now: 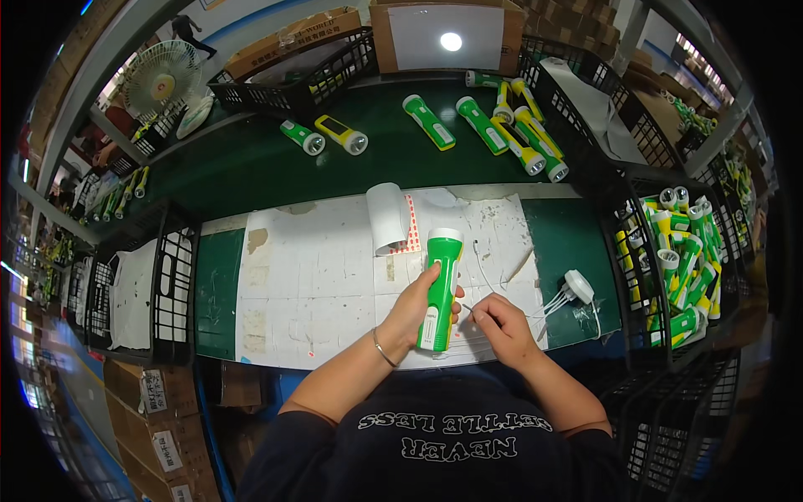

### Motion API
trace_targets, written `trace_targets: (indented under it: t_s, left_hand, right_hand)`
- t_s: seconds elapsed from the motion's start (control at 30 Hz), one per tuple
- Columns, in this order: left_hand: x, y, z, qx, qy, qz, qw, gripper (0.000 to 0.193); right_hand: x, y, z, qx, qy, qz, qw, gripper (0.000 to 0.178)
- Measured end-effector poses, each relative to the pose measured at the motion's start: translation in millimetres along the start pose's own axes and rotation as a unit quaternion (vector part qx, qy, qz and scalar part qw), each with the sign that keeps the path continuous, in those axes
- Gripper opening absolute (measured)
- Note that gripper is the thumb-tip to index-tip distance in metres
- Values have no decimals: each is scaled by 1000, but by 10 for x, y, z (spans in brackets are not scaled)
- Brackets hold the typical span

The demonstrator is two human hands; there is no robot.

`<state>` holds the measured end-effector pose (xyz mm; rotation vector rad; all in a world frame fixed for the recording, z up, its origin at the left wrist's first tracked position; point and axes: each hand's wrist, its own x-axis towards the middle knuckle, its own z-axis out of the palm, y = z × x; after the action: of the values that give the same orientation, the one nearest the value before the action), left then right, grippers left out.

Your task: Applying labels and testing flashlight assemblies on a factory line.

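Note:
My left hand (411, 313) is wrapped around a green flashlight (442, 284) with a white head and a pale switch panel. Its head points away from me, over the white work sheet. Close by on the right, my right hand (505, 331) is closed in a pinch on what looks like the thin end of a charging cable, beside the flashlight's lower side. Whether the tip touches the flashlight I cannot tell. Several thin white cables run from a white charger (577, 287) toward that hand. Beyond the flashlight's head lies a curled white paper (386, 219) with a red-dotted sticker sheet (412, 227).
Several green and yellow flashlights (483, 125) lie on the green bench (251, 167). A black crate (623, 276) at the right is full of them; another black crate (174, 276) with paper lining stands left. At the back, a cardboard box (493, 42) bears a bright light spot.

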<state>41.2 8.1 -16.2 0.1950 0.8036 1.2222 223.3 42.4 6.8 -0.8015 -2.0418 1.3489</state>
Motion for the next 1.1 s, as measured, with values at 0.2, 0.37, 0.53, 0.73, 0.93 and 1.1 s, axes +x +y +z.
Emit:
trace_targets:
  t_s: [0.2,0.37,0.53,0.73,0.93,1.1]
  left_hand:
    - [14,-34,-9,0,-7,8,1000,40]
    - [7,-66,-38,35,-27,20,999,41]
    - [-52,-121,125,-4,-70,18,997,48]
    - [-56,-86,120,66,-105,-9,992,44]
    - [-125,-107,135,89,-139,28,986,45]
    - [-96,-138,97,124,-108,35,986,44]
  right_hand:
    - [0,-44,0,-27,5,0,1000,13]
    - [-9,-19,17,-11,-26,97,995,12]
    - [-117,44,306,326,-87,228,913,32]
    - [-338,32,409,423,-123,326,837,28]
    - [-353,6,485,459,-115,308,825,25]
    - [-324,-27,523,430,-104,327,835,24]
